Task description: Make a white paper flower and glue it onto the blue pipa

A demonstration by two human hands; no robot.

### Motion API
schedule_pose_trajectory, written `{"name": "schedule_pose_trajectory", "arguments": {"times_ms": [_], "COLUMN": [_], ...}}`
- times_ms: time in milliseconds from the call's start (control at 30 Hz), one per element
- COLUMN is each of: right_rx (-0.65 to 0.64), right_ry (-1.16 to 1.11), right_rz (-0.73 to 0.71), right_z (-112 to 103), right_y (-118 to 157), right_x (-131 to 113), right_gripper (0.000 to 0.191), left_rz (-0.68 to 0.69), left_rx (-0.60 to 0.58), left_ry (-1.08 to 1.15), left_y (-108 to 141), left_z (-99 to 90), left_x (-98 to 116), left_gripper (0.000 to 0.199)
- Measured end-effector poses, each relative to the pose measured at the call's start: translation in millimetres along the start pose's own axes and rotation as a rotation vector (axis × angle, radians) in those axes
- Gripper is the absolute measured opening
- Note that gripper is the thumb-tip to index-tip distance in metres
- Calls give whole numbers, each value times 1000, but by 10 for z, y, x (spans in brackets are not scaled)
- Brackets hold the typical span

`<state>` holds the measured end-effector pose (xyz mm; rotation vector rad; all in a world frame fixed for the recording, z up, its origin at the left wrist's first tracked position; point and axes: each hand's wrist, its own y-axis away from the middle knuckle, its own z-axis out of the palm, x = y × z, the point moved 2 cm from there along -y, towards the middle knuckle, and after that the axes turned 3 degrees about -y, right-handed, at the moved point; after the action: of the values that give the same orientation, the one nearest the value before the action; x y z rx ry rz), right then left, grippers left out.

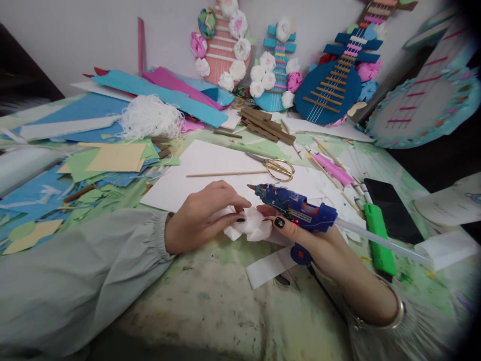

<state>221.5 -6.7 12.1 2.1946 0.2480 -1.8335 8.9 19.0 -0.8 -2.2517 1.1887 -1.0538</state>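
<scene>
A white crepe paper flower (252, 224) is between my two hands, over the near edge of a white sheet (169, 189). My left hand (208, 213) is closed on it, thumb and fingers pinching the petals from the left. My right hand (311, 240) is wrapped round a blue hot glue gun (300, 205), whose nozzle points left above the flower. A small red light glows on the gun, and a clear glue stick (383, 240) sticks out of its back. Some right fingertips reach the flower's right side. Below lies a white paper strip (268, 266).
Gold-handled scissors (278, 168) and a thin wooden stick (225, 174) lie on the sheet. A green cutter (379, 238) and a black phone (393, 208) are at right. Paper scraps (108, 163) cover the left. Several decorated cardboard instruments (323, 90) stand behind.
</scene>
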Motion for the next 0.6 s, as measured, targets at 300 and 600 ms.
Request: {"name": "schedule_pose_trajectory", "arguments": {"times_ms": [300,600], "right_rx": [-16,-2], "right_ry": [-53,5], "right_rz": [51,4], "right_z": [-11,-11], "right_y": [10,-4], "right_x": [66,30], "right_gripper": [33,32], "left_rz": [117,283], "left_rx": [-10,-84], "left_ry": [-40,-143], "left_y": [-26,40], "left_z": [-48,-96], "left_x": [6,17], "left_gripper": [7,12]}}
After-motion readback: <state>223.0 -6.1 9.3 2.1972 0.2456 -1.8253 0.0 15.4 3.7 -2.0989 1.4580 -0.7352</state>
